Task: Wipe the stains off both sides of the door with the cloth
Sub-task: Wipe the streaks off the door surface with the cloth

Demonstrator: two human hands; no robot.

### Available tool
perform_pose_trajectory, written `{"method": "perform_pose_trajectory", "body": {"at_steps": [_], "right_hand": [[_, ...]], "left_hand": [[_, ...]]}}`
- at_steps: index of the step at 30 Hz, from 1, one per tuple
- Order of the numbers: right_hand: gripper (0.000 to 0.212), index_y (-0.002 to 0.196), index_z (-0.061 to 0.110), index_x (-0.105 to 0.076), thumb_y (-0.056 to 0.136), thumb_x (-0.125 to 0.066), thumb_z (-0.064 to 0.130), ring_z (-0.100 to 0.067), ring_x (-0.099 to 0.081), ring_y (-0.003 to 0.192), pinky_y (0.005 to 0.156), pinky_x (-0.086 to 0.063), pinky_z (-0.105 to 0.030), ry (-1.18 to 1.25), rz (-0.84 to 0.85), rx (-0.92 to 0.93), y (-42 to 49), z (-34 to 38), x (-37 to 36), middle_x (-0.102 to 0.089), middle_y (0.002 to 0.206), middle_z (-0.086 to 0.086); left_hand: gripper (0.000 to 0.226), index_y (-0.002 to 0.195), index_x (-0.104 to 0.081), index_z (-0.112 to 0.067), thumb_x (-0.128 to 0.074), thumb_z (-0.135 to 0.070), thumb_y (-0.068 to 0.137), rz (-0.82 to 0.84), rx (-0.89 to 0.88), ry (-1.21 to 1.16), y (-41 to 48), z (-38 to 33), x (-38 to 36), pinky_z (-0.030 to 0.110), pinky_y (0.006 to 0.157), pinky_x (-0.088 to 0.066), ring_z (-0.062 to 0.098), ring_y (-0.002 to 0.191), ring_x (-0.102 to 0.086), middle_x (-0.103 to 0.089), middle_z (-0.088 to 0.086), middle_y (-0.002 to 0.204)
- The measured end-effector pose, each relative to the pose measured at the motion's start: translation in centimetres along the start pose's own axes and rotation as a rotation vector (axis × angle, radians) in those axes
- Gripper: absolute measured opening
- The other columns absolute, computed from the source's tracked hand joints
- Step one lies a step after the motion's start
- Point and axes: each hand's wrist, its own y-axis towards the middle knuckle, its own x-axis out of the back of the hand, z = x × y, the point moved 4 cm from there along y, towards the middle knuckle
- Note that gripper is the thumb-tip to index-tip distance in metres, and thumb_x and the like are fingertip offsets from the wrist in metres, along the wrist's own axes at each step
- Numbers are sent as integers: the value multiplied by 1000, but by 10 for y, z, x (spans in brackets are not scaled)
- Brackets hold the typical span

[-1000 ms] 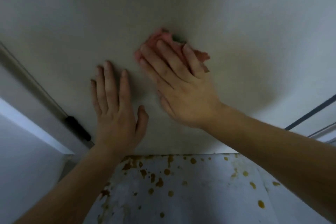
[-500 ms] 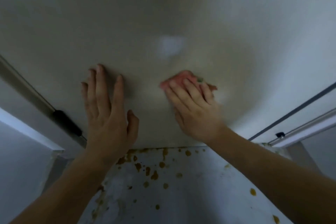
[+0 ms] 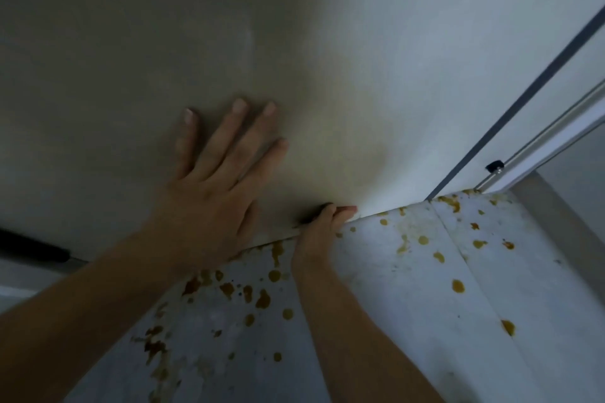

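The pale door (image 3: 294, 42) fills the upper view, and no stains show on this part of it. My left hand (image 3: 209, 193) lies flat on it with the fingers spread. Down at the door's bottom edge, my right hand (image 3: 319, 232) has its fingers bent against the lowest strip of the door. A pink sliver of the cloth (image 3: 348, 208) pokes out past those fingers. The remainder of the cloth is hidden under the hand.
Below the door lies a white floor sheet (image 3: 409, 321) spattered with several brown-yellow drops. A dark strip of the door frame (image 3: 510, 108) and a metal rail (image 3: 540, 147) run diagonally at the right. A black fitting (image 3: 32, 249) sits at the left edge.
My right hand slid the cloth down the door from mid-height to the bottom edge. My left hand stayed flat on the door while the view tilted and shifted.
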Motion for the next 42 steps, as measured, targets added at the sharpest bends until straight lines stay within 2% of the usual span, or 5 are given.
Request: {"method": "perform_pose_trajectory", "body": {"at_steps": [18, 26, 33, 37, 42], "right_hand": [[71, 162, 30, 14, 109, -32, 45, -22, -15, 157, 127, -21, -47, 56, 49, -84, -18, 20, -4, -4, 172, 2], [68, 164, 21, 2, 108, -35, 23, -4, 15, 156, 128, 9, -34, 80, -119, 603, -5, 142, 14, 11, 171, 8], [60, 164, 28, 1, 112, -28, 33, -20, -4, 158, 128, -12, -47, 165, -144, -52, 60, 32, 40, -5, 172, 0], [47, 150, 23, -32, 107, -35, 39, -18, -48, 121, 104, -41, -35, 134, -36, -84, 53, 10, 45, -43, 141, -3], [43, 142, 9, -42, 107, -36, 32, -22, -47, 111, 99, -40, -39, 153, -149, -116, 74, 13, 56, -42, 114, 1]], "left_hand": [[69, 157, -41, -14, -54, -18, 89, 9, -42, 40, -1, 8, -5, 57, 126, 5, 30, 160, -4, -15, 10, 172], [65, 157, -40, -11, -50, -21, 94, 11, -22, 23, -1, 3, -7, 61, 124, 6, 34, 160, -1, -11, 12, 172], [64, 154, -46, -10, -53, -20, 91, 15, -5, -3, -2, 0, -6, 67, 123, -1, 34, 159, -3, -17, 16, 170], [62, 154, -45, -11, -51, -21, 93, 18, -19, -5, -2, 2, -5, 65, 123, -1, 33, 159, -4, -18, 16, 170], [65, 156, -42, -11, -51, -21, 92, 35, -30, 4, -3, 4, -4, 63, 123, 1, 33, 160, -2, -13, 13, 171]]}}
